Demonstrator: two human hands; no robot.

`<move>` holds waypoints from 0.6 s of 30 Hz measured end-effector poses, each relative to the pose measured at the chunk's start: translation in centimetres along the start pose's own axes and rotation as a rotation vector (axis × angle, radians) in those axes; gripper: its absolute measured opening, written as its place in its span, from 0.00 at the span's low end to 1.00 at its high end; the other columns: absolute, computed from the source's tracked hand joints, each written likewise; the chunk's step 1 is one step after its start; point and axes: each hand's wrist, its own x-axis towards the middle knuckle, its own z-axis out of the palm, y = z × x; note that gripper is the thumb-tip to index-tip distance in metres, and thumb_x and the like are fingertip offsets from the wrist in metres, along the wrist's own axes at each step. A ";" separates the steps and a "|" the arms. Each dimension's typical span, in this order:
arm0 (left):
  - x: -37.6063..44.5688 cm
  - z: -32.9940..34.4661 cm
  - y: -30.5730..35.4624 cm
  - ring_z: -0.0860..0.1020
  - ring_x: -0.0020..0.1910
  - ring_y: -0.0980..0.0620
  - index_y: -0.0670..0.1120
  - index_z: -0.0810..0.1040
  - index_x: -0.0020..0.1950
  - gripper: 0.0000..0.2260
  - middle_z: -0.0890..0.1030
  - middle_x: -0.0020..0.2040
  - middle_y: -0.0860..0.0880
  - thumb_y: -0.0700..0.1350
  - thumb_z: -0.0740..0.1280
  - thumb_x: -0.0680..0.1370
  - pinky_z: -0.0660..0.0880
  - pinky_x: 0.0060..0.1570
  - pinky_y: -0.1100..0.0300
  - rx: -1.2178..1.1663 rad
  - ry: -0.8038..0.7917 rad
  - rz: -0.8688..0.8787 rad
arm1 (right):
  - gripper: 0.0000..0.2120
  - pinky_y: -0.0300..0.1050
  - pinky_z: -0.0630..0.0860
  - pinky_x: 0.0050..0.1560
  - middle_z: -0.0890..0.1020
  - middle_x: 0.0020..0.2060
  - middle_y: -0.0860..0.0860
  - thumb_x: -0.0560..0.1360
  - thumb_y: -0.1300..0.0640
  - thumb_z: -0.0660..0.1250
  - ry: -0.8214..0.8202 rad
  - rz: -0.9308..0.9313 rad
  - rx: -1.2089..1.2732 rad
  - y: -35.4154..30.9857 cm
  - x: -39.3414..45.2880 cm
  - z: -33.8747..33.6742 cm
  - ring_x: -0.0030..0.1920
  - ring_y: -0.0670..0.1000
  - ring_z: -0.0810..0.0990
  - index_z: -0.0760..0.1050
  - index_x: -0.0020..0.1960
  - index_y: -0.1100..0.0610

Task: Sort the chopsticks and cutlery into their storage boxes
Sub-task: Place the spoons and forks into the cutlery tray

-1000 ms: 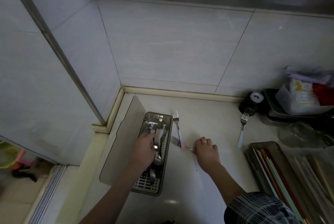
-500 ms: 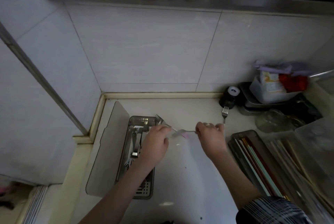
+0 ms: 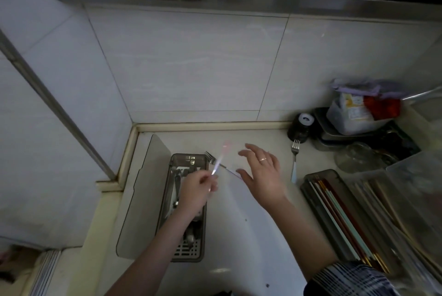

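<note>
My left hand (image 3: 198, 190) is pinching a pink-handled utensil (image 3: 220, 159), blurred, probably a spoon, over the cutlery box (image 3: 189, 164) near the countertop's (image 3: 239, 224) back-left corner. My right hand (image 3: 262, 171) is hovering with fingers spread above a fork (image 3: 211, 158) lying beside the box. Another fork (image 3: 295, 159) is lying toward the right edge, behind the chopstick box (image 3: 334, 219).

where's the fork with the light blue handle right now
In the head view, the blue-handled fork lies on the counter right of the open right hand, tines toward the black round container, just beyond the chopstick box.
</note>
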 end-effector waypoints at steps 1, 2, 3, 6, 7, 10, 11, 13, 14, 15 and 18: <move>-0.1 -0.5 -0.9 0.78 0.32 0.54 0.44 0.79 0.39 0.09 0.80 0.32 0.50 0.37 0.64 0.78 0.73 0.32 0.67 -0.047 0.059 -0.070 | 0.17 0.52 0.57 0.70 0.70 0.68 0.48 0.76 0.51 0.66 -0.070 0.019 -0.003 -0.1 -0.3 0.5 0.68 0.49 0.67 0.70 0.64 0.49; -0.1 -1.0 -1.6 0.78 0.32 0.51 0.45 0.78 0.38 0.10 0.79 0.32 0.49 0.38 0.63 0.79 0.75 0.32 0.63 -0.033 0.096 -0.113 | 0.18 0.52 0.54 0.72 0.68 0.70 0.47 0.77 0.50 0.64 -0.150 0.032 -0.009 -0.3 -0.6 1.1 0.70 0.49 0.66 0.69 0.66 0.48; -0.3 -1.4 -2.2 0.77 0.32 0.51 0.44 0.78 0.39 0.11 0.78 0.31 0.49 0.38 0.61 0.79 0.75 0.33 0.61 0.014 0.109 -0.138 | 0.18 0.51 0.52 0.72 0.66 0.71 0.46 0.78 0.49 0.63 -0.217 0.043 -0.016 -0.3 -0.8 1.8 0.71 0.49 0.64 0.67 0.67 0.47; -1.0 -1.9 -3.3 0.74 0.31 0.53 0.45 0.76 0.45 0.09 0.79 0.36 0.46 0.33 0.59 0.78 0.69 0.27 0.68 0.197 0.059 -0.168 | 0.19 0.52 0.51 0.73 0.64 0.71 0.45 0.78 0.49 0.61 -0.348 0.104 -0.027 -0.3 -1.5 3.5 0.72 0.48 0.62 0.64 0.69 0.47; -1.1 -2.0 -3.7 0.75 0.32 0.51 0.44 0.77 0.47 0.10 0.80 0.39 0.44 0.32 0.60 0.77 0.70 0.27 0.67 0.247 0.047 -0.165 | 0.20 0.52 0.52 0.73 0.64 0.72 0.45 0.78 0.49 0.61 -0.392 0.131 -0.039 -0.1 -1.7 4.1 0.72 0.48 0.62 0.63 0.69 0.47; -1.0 -2.3 -4.6 0.77 0.38 0.50 0.42 0.77 0.55 0.11 0.80 0.47 0.46 0.32 0.61 0.76 0.70 0.30 0.67 0.313 0.075 -0.154 | 0.24 0.54 0.53 0.73 0.59 0.75 0.46 0.79 0.49 0.60 -0.512 0.202 -0.076 0.4 -2.2 5.4 0.73 0.49 0.60 0.58 0.73 0.49; -0.9 -2.5 -4.6 0.76 0.40 0.52 0.42 0.76 0.55 0.11 0.78 0.47 0.48 0.32 0.60 0.77 0.67 0.30 0.69 0.355 0.082 -0.135 | 0.26 0.55 0.54 0.73 0.57 0.76 0.47 0.79 0.49 0.59 -0.540 0.222 -0.085 0.7 -2.2 5.8 0.74 0.49 0.59 0.55 0.75 0.50; -1.0 -2.8 -4.5 0.74 0.43 0.53 0.42 0.78 0.55 0.12 0.78 0.47 0.47 0.32 0.59 0.77 0.67 0.35 0.70 0.447 0.085 -0.057 | 0.29 0.57 0.55 0.73 0.52 0.77 0.47 0.80 0.50 0.58 -0.586 0.258 -0.087 1.3 -2.4 6.3 0.75 0.51 0.55 0.49 0.77 0.49; -1.1 -3.0 -4.6 0.75 0.44 0.52 0.41 0.79 0.56 0.14 0.79 0.49 0.46 0.31 0.59 0.76 0.68 0.39 0.69 0.487 0.078 -0.015 | 0.29 0.58 0.55 0.72 0.50 0.77 0.47 0.80 0.51 0.57 -0.609 0.266 -0.089 1.6 -2.4 6.5 0.76 0.51 0.53 0.46 0.77 0.48; -1.2 -3.0 -4.8 0.76 0.47 0.50 0.42 0.79 0.58 0.16 0.79 0.51 0.44 0.30 0.59 0.75 0.68 0.44 0.68 0.520 0.066 0.021 | 0.29 0.58 0.55 0.72 0.48 0.78 0.47 0.81 0.51 0.55 -0.631 0.265 -0.099 1.9 -2.5 6.7 0.76 0.51 0.51 0.45 0.77 0.46; -1.8 -2.9 -5.2 0.77 0.53 0.49 0.44 0.76 0.63 0.19 0.80 0.56 0.44 0.31 0.60 0.75 0.68 0.50 0.67 0.609 0.035 0.084 | 0.25 0.59 0.55 0.72 0.47 0.77 0.45 0.82 0.51 0.50 -0.651 0.234 -0.140 2.4 -2.9 7.1 0.77 0.51 0.48 0.46 0.77 0.44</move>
